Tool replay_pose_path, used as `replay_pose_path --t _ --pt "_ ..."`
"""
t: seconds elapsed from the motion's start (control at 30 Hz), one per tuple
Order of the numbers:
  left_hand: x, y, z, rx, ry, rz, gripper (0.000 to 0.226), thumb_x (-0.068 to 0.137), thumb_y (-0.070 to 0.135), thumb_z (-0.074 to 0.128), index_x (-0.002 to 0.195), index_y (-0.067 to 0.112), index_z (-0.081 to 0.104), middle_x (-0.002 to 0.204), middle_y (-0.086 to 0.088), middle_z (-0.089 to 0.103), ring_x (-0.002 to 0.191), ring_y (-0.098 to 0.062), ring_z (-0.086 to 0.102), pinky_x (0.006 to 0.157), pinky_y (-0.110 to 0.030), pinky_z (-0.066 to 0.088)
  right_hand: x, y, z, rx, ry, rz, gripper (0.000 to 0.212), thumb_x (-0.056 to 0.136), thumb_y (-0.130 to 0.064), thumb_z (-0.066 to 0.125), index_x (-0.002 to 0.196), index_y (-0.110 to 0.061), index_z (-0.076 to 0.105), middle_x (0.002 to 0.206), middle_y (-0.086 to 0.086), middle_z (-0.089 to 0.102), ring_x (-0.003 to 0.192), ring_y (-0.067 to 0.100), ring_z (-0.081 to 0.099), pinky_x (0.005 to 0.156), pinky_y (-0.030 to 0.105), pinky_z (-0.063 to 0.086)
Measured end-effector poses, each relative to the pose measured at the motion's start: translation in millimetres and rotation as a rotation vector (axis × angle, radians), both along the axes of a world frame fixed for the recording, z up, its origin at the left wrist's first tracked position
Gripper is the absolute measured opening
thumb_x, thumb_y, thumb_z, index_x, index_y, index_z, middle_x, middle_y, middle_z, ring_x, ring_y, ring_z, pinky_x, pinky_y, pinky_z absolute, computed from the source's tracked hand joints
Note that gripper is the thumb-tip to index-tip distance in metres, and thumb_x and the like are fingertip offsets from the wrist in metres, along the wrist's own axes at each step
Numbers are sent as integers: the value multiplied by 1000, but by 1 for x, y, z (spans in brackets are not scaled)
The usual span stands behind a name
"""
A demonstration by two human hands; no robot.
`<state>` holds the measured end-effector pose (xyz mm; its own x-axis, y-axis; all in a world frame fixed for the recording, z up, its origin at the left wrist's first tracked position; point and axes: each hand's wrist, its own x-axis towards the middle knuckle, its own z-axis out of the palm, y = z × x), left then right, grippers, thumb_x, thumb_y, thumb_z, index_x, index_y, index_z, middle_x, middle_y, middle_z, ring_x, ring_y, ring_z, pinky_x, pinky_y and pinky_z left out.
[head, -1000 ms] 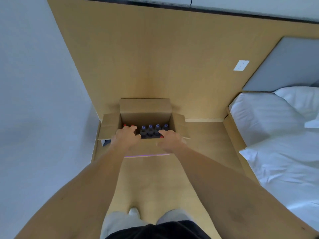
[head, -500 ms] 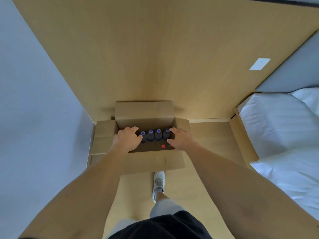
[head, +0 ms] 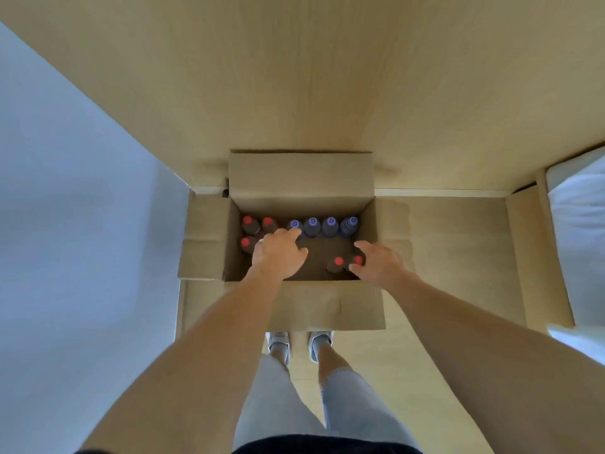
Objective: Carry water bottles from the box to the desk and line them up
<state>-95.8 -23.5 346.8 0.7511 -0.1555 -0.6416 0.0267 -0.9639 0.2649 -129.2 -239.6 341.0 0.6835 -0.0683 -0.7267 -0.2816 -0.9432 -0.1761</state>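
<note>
A pale wooden floor (head: 458,257) runs up to a wood-panelled wall, with the corner of a white bed (head: 579,224) well off to the right of the right hand. The cardboard box (head: 301,178) sits open on the floor under both hands, flaps spread. The left hand (head: 278,257) reaches in with fingers stretched onto the nearest purple-capped bottle (head: 294,224), holding nothing yet. The right hand (head: 376,263) is spread and relaxed, thumb against a red-capped bottle (head: 358,261), not closed round it. Three more purple caps (head: 330,222) stand just beyond the left fingertips; three red-capped bottles (head: 247,221) lie to its left. Full bottles would probably be weighty and smooth, so the neck below the cap looks the surest grip. Packed neighbours and the box walls crowd the fingers. The desk is out of view.
</note>
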Motion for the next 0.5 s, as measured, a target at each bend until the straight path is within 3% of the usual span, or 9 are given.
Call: replay_pose_path --t 0.33,0.5 --pt "24 -41 -198 -24 198 -125 60 99 46 55 153 30 34 150 -4 45 137 -28 43 109 -47 41 10 -28 -152 -66 110 -50 63 91 -47 62 147 -37 35 134 5 51 125 29 52 99 37 45" --pt "41 -70 -289 -45 242 -202 69 95 46 63 155 30 32 155 -4 40 141 -29 39 111 -45 41 22 -31 -218 -49 41 -70 64 90 -42 64 147 -35 37 141 1 49 129 26 49 104 35 42"
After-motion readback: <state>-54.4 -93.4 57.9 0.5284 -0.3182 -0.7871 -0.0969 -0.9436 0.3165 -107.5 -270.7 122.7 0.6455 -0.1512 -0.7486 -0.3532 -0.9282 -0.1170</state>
